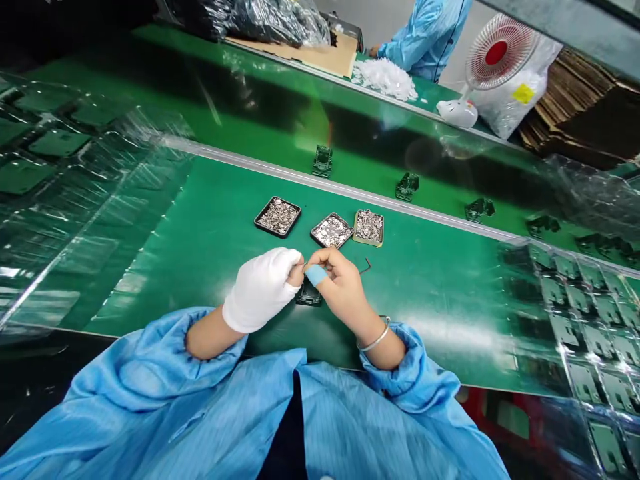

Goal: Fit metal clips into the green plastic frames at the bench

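Note:
My left hand (265, 287), in a white glove with bare fingertips, is closed in a pinch. Close against it, my right hand (345, 283) pinches too, with blue tape round the thumb. Whatever lies between the fingertips is too small to name. Under both hands a dark electronic assembly (309, 294) rests on the green work mat, partly covered by the fingers. Three shallow trays of small metal parts stand beyond: a left tray (278, 217), a middle tray (332, 231) and a right tray (369, 227). A short red wire (367, 265) lies right of my right hand.
Behind a metal rail (340, 190), several electronic assemblies (323, 161) sit in a row on a green surface. Clear plastic trays with boards stand at left (60, 143) and right (595, 313). At the back are a fan (495, 57), white pieces (384, 78) and another person's blue sleeve (425, 37).

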A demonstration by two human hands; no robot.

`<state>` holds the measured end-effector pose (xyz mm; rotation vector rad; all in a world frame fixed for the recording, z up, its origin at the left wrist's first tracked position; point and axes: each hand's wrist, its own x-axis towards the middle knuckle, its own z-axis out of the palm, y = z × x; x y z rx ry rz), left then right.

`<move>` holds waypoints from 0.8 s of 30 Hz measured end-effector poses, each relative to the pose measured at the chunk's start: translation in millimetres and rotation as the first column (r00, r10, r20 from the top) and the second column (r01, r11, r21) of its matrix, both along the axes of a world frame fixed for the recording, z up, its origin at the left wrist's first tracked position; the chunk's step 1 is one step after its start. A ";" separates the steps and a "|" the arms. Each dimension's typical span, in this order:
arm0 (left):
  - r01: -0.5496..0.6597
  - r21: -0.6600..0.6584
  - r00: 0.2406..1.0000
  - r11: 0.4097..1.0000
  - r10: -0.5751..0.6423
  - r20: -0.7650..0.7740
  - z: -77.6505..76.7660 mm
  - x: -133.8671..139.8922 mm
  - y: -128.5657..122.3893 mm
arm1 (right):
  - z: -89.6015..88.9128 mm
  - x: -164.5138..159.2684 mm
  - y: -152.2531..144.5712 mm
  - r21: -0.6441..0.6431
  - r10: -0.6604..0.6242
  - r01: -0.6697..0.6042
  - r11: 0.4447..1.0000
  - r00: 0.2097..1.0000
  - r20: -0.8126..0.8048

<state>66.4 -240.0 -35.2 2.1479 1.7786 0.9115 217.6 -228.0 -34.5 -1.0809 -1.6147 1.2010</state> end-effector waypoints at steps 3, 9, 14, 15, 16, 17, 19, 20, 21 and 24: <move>0.071 0.001 0.990 0.997 -0.071 0.123 -7.4 -6.1 -3.5 | -0.2 11.8 3.0 0.022 0.007 -0.006 1.000 0.999 -0.044; 0.315 -0.214 0.939 0.925 -0.271 0.214 -33.2 -15.3 -4.8 | -13.0 47.8 13.3 0.080 -0.104 0.106 0.991 0.994 -0.030; 0.286 -0.306 0.951 0.908 -0.230 0.207 -44.7 -10.4 -3.0 | -29.7 49.2 7.8 0.252 -0.065 0.017 0.967 0.981 0.183; 0.274 -0.269 0.953 0.923 -0.223 0.205 -43.3 -9.3 -3.2 | -30.4 47.8 5.9 0.275 -0.056 -0.003 0.961 0.977 0.206; 0.267 -0.233 0.954 0.935 -0.222 0.201 -40.9 -8.2 -3.7 | -30.3 46.6 4.1 0.293 -0.043 -0.025 0.956 0.974 0.223; 0.267 -0.206 0.954 0.941 -0.228 0.194 -37.8 -6.9 -4.5 | -29.5 45.6 2.2 0.311 -0.030 -0.046 0.949 0.971 0.237; 0.276 -0.172 0.954 0.946 -0.247 0.172 -31.5 -3.9 -6.6 | -27.1 44.2 -1.2 0.348 0.003 -0.101 0.932 0.962 0.272; 0.280 -0.160 0.954 0.947 -0.255 0.158 -28.7 -2.1 -7.7 | -26.1 43.7 -2.8 0.370 0.019 -0.130 0.920 0.957 0.289; 0.283 -0.148 0.954 0.948 -0.262 0.145 -26.5 -0.4 -8.7 | -25.4 43.2 -4.3 0.394 0.031 -0.154 0.906 0.953 0.301; 0.298 -0.110 0.951 0.948 -0.285 0.117 -22.6 4.0 -10.9 | -25.0 41.6 -7.3 0.457 0.033 -0.178 0.872 0.951 0.306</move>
